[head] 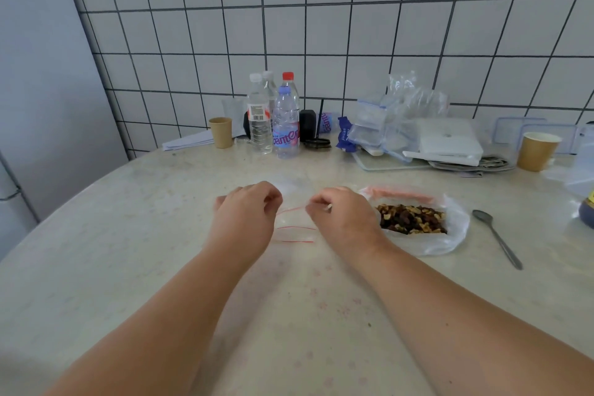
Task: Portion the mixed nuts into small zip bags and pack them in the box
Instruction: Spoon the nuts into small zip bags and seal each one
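A small clear zip bag [294, 219] with a red seal line hangs between my two hands above the middle of the table. My left hand [247, 212] pinches its left top edge and my right hand [340, 214] pinches its right top edge. More red-lined small bags [295, 236] lie flat on the table just below. To the right, a large open plastic bag of mixed nuts [413, 219] lies on the table. A metal spoon [496, 236] lies right of the nuts. Clear lidded boxes [369, 119] are stacked at the back.
Several water bottles [273, 119] stand at the back by the tiled wall, with a paper cup [221, 132] to their left. A second paper cup [536, 151] stands at the back right beside a white flat box [448, 141] and loose plastic bags.
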Motion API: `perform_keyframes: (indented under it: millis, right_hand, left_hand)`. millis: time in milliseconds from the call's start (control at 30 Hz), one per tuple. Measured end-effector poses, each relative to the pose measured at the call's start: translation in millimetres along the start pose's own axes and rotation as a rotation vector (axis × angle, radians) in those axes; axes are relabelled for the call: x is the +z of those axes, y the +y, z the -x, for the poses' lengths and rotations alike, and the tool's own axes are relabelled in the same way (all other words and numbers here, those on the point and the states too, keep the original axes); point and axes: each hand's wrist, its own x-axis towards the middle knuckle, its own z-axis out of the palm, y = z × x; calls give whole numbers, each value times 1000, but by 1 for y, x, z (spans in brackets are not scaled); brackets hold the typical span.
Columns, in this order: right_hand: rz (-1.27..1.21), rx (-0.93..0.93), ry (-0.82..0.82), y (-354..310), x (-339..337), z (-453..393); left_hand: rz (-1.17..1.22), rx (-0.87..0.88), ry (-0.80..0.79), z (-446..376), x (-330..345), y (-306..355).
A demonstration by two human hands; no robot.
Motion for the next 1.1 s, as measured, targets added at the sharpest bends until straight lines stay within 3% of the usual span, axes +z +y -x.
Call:
perform_keyframes:
  millis: [300, 633, 800, 933, 1100]
  right_hand:
    - [-59, -62, 171, 11, -48, 4]
    - [54, 67, 394, 69, -113, 14]
    - [104, 60, 423, 98, -116, 23]
    - [125, 64, 370, 108, -111, 27]
    - [89, 57, 332, 108, -111, 31]
  left_hand:
    - [-9, 242, 10, 6, 2, 50]
    - [63, 170, -116, -6, 45, 118]
    - [114, 189, -126, -4, 73, 133]
    - [23, 220, -153, 3, 86, 127]
    - [166, 141, -120, 3, 85, 120]
